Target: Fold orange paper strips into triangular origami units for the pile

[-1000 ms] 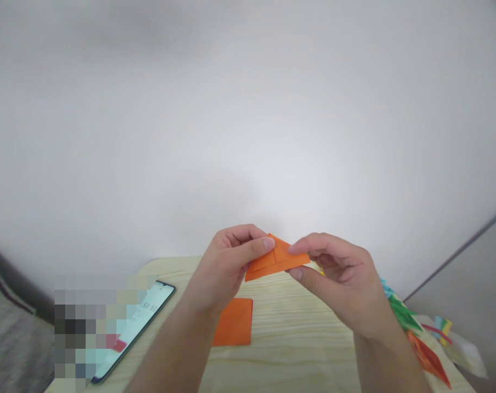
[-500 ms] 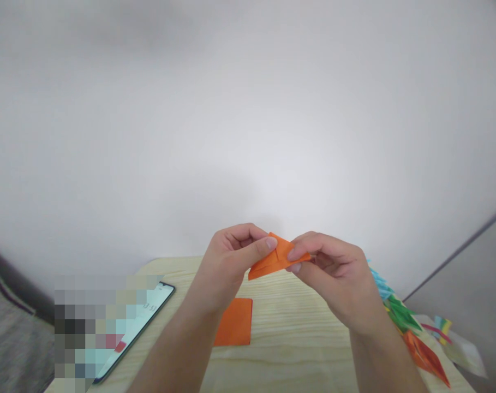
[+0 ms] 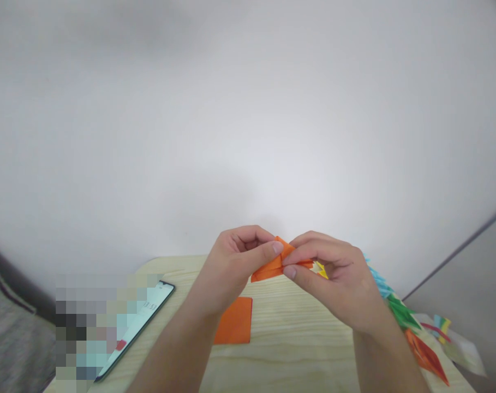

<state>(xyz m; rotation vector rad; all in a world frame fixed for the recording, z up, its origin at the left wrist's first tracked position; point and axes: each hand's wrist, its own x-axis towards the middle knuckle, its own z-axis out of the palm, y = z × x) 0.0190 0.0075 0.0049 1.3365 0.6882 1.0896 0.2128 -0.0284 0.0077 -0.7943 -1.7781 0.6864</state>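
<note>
A small folded piece of orange paper point(image 3: 268, 269) is held up over the far part of the table, between both hands. My left hand point(image 3: 235, 262) pinches its upper left side, thumb on the near face. On the other side, my right hand point(image 3: 333, 267) is closed on the paper's right end, with thumb and index finger meeting near the middle crease. The fingers behind the paper are partly hidden. Below my left wrist, a flat orange paper square point(image 3: 236, 322) lies on the table, its left part covered by my forearm.
A phone point(image 3: 139, 322) with a lit screen lies on the wooden table point(image 3: 297, 349) at left, partly pixelated. Along the right edge are blue paper pieces point(image 3: 378, 279), green ones point(image 3: 401, 311) and orange folded ones point(image 3: 428, 355). A clear plastic bag point(image 3: 464, 349) sits beyond. A white wall point(image 3: 248, 120) rises behind.
My right thumb and index finger have shifted left along the paper, towards its middle. The folded paper has moved slightly right. A bit of yellow now shows behind my right hand.
</note>
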